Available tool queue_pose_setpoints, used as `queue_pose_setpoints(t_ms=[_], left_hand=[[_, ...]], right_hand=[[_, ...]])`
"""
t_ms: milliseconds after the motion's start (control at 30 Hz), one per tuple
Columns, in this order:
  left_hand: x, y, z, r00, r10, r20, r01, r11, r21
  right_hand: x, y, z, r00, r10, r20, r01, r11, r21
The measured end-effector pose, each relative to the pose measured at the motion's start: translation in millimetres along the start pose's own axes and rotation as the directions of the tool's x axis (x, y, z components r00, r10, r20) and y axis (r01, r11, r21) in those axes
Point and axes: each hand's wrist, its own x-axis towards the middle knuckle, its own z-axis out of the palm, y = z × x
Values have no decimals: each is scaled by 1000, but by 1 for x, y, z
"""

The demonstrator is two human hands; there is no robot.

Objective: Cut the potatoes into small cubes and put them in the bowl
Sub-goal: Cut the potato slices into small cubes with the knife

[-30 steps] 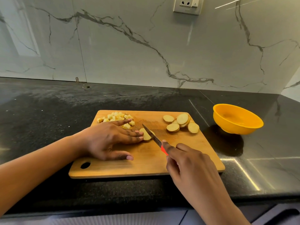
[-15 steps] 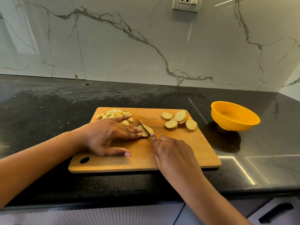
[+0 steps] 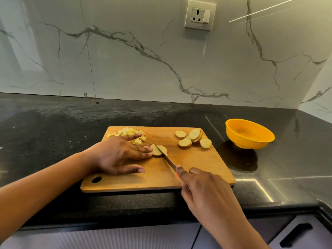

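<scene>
A wooden cutting board lies on the black counter. My left hand rests flat on it, straight fingertips pressing a potato slice at the board's middle. My right hand grips a red-handled knife, index finger along its spine; the blade runs through that slice, splitting it. A pile of small potato cubes sits at the board's far left, partly behind my left fingers. Several round potato slices lie at the far right of the board. The orange bowl stands right of the board, nothing visible inside.
A marble backsplash rises behind the counter, with a wall socket above. The counter's front edge runs just below the board, with cabinet drawers underneath. Bare black counter stretches left of the board.
The knife blade has drawn back toward me through the slice, which now shows as two pieces. My left hand has stayed on the slice. The camera view shifted slightly.
</scene>
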Motion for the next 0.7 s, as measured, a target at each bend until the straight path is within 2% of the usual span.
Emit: queue_pose_setpoints(t_ms=[133, 167, 233, 267, 433, 633, 700], left_hand=[[-1, 0, 0, 1000, -25, 15, 25, 999, -23], [-1, 0, 0, 999, -27, 18, 28, 999, -23], [-1, 0, 0, 999, -30, 15, 31, 999, -17], [-1, 0, 0, 999, -31, 11, 31, 999, -12], [-1, -1, 0, 999, -39, 3, 39, 999, -6], [-1, -2, 2, 999, -38, -5, 38, 999, -7], [-1, -2, 2, 999, -30, -10, 30, 1000, -3]], right_hand=[[2, 1, 0, 998, 17, -55, -17, 1000, -8], [4, -2, -2, 1000, 15, -23, -15, 1000, 23], [13, -1, 3, 991, 15, -135, 1, 993, 120], [18, 1, 8, 989, 13, -146, 8, 989, 146], [34, 5, 13, 987, 104, -125, -58, 942, 330], [27, 4, 12, 977, 66, -204, -8, 962, 271], [24, 2, 12, 981, 67, -184, -19, 969, 248]])
